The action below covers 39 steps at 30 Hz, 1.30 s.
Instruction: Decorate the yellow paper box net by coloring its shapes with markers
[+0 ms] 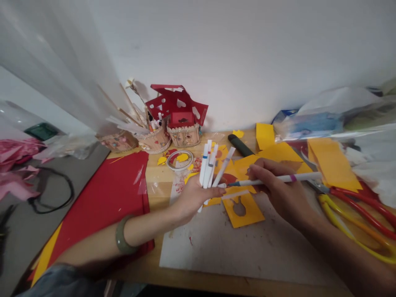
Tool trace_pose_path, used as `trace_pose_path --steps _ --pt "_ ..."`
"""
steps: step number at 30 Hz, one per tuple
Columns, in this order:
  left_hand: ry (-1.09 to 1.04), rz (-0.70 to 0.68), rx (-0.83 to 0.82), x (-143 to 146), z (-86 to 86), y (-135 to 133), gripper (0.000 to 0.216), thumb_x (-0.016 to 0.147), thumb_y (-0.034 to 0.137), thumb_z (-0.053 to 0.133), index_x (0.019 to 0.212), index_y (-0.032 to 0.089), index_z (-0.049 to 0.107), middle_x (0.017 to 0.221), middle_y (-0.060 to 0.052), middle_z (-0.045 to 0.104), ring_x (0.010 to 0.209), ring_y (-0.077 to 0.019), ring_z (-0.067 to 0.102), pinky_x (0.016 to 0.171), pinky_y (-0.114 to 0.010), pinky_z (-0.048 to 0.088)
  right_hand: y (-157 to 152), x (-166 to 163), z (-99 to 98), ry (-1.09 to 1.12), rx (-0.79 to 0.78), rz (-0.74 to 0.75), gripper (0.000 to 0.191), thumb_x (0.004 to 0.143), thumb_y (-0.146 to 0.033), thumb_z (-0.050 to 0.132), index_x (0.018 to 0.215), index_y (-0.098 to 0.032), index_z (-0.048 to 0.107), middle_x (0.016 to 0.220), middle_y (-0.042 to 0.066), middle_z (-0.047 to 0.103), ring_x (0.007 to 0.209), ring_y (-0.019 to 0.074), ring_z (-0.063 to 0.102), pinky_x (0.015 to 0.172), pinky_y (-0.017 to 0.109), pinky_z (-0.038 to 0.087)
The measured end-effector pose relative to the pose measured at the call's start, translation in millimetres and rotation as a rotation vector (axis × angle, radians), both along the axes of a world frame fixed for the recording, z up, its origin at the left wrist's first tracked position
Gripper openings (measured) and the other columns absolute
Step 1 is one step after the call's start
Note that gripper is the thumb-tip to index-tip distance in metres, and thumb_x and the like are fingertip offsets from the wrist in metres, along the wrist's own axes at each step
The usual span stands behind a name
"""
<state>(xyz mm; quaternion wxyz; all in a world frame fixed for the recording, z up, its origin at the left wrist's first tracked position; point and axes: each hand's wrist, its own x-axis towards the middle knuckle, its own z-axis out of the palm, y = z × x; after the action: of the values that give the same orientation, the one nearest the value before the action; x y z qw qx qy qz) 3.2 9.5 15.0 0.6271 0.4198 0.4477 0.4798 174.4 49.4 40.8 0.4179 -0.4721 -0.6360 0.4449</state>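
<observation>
A bundle of several white markers with coloured bands stands in the grip of my left hand, fingers wrapped round them. One of these leans off to the right. My right hand pinches a single white marker held almost level, with a purple band and a bluish tip pointing left. That tip is close to my left thumb; whether they touch, I cannot tell. Below both hands, a yellow paper card with a cut-out shape lies on a grey board.
Red paper sheets lie left, and a tape roll sits behind my left hand. Decorated baskets stand against the wall. At right are red-handled scissors, yellow-handled scissors and yellow paper. A dark green object lies behind.
</observation>
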Motion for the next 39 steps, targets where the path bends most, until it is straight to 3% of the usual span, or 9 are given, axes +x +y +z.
trace_pose_path --steps 7,10,14,27,31,34,39 --pt "0.064 -0.008 0.051 0 -0.2 0 0.023 0.066 0.014 0.071 0.088 0.023 0.07 0.096 0.0 0.07 0.091 -0.017 0.063 0.082 -0.026 0.048 -2 -2 -1.4 -0.028 0.046 0.116 0.032 0.075 -0.034 0.055 0.047 -0.022 0.045 0.045 -0.004 0.043 0.044 0.0105 0.038 0.041 0.024 0.028" --pt "0.059 -0.003 -0.001 0 1.8 -1 0.025 0.064 0.012 0.072 0.087 0.021 0.07 0.093 -0.001 0.07 0.087 -0.0164 0.064 0.079 -0.026 0.048 -3 -6 -3.6 -0.003 -0.031 0.175 0.03 0.073 -0.034 0.057 0.049 -0.021 0.048 0.045 -0.005 0.044 0.042 0.0094 0.037 0.04 0.023 0.026" --pt "-0.038 -0.02 -0.083 0 4.5 -3 0.022 0.063 0.015 0.073 0.085 0.018 0.069 0.08 -0.001 0.069 0.07 -0.0133 0.063 0.064 -0.023 0.05 -2 -7 -10.1 0.054 -0.185 0.163 0.032 0.073 -0.042 0.059 0.051 -0.02 0.05 0.043 -0.005 0.045 0.038 0.0081 0.037 0.036 0.021 0.025" --pt "-0.103 -0.099 -0.156 2 1.4 -6 0.028 0.062 0.018 0.073 0.086 0.01 0.061 0.061 -0.001 0.062 0.05 -0.0094 0.057 0.05 -0.02 0.046 -8 -17 -20.9 0.08 -0.222 0.13 0.032 0.072 -0.04 0.052 0.05 -0.022 0.039 0.038 -0.008 0.041 0.03 0.0067 0.037 0.031 0.019 0.025" --pt "-0.133 -0.117 -0.128 1 2.9 -5 0.026 0.062 0.016 0.073 0.085 0.011 0.061 0.063 -0.001 0.063 0.05 -0.009 0.057 0.05 -0.019 0.045 -10 -18 -17.5 0.103 -0.222 0.12 0.033 0.071 -0.04 0.054 0.049 -0.022 0.038 0.038 -0.007 0.042 0.031 0.0071 0.038 0.032 0.02 0.025" --pt "-0.208 -0.219 -0.14 0 5.5 -5 0.024 0.066 0.016 0.071 0.087 0.012 0.061 0.065 -0.003 0.065 0.053 -0.0115 0.061 0.052 -0.02 0.047 -8 -14 -15.3 0.13 -0.224 0.111 0.034 0.069 -0.041 0.057 0.047 -0.021 0.041 0.037 -0.007 0.04 0.033 0.0065 0.034 0.034 0.021 0.023" --pt "-0.291 -0.281 -0.206 -1 10.1 -6 0.029 0.071 0.021 0.069 0.097 0.012 0.06 0.091 -0.012 0.068 0.068 -0.0181 0.068 0.064 -0.026 0.05 -3 -5 -15.4 0.196 -0.234 0.049 0.04 0.074 -0.045 0.056 0.046 -0.021 0.04 0.038 -0.007 0.038 0.035 0.0068 0.029 0.036 0.023 0.019"
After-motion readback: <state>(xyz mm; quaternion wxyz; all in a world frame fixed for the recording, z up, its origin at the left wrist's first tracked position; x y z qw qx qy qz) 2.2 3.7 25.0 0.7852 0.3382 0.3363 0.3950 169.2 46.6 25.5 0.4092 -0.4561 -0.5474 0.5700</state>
